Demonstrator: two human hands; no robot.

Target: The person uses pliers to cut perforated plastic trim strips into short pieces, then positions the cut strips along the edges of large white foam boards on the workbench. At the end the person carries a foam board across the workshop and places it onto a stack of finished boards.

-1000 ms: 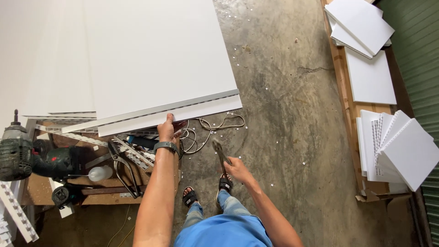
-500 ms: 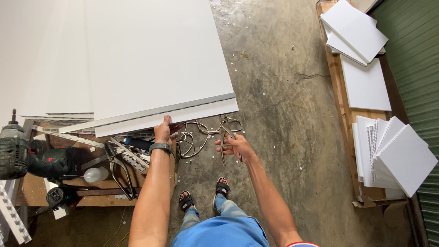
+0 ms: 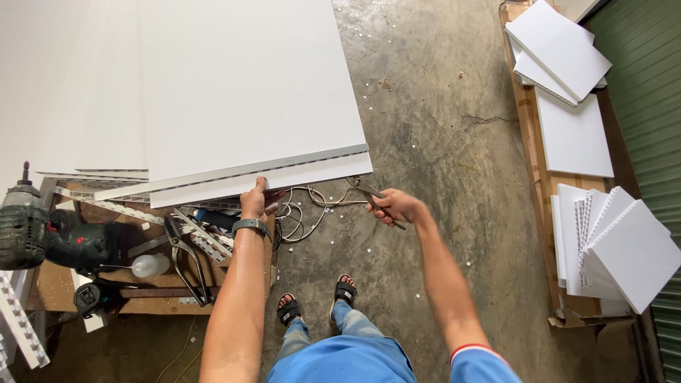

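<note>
Gripping the snips (image 3: 374, 196) in my right hand (image 3: 394, 207), I am bringing them up from near my knees to the panel's (image 3: 241, 92) near corner; my left hand (image 3: 254, 201) is still pinching that near edge; cutting looks about to begin.

The light is bright, soft daylight and the shadows are weak. The white panel (image 3: 241, 92) is overexposed and almost without detail. Left of the panel the picture washes out. Straight lines bend at the edges; focus is sharp.
</note>
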